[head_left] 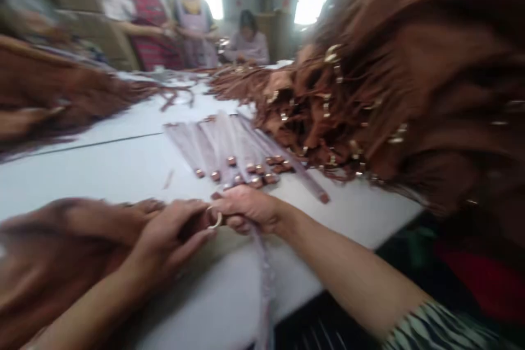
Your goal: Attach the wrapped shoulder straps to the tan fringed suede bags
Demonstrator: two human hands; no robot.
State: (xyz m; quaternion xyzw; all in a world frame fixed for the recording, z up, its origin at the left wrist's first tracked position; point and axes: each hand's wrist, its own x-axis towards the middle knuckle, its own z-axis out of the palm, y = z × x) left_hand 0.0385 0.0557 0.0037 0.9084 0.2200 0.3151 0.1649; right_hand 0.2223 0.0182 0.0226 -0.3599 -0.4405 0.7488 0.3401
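My left hand point(176, 235) is closed around the end of a soft brown leather piece point(74, 251) that spreads over the table to the left. A pale metal ring point(216, 219) shows at its fingertips. Touching the ring, my right hand point(250, 208) is closed on a strap point(264, 279) in a clear, crinkled wrapper, which hangs toward the table's front edge. A short brown end pokes out above the right fingers. Just beyond the hands lies a row of wrapped straps point(221, 142) with brown and shiny metal ends. Motion blur hides finer detail.
A tall heap of brown leather pieces with gold-coloured fittings point(344, 120) rises at right. Another brown pile point(61, 95) lies at left. The white table point(102, 169) has a dark seam across it. Several people point(192, 33) are at the far end.
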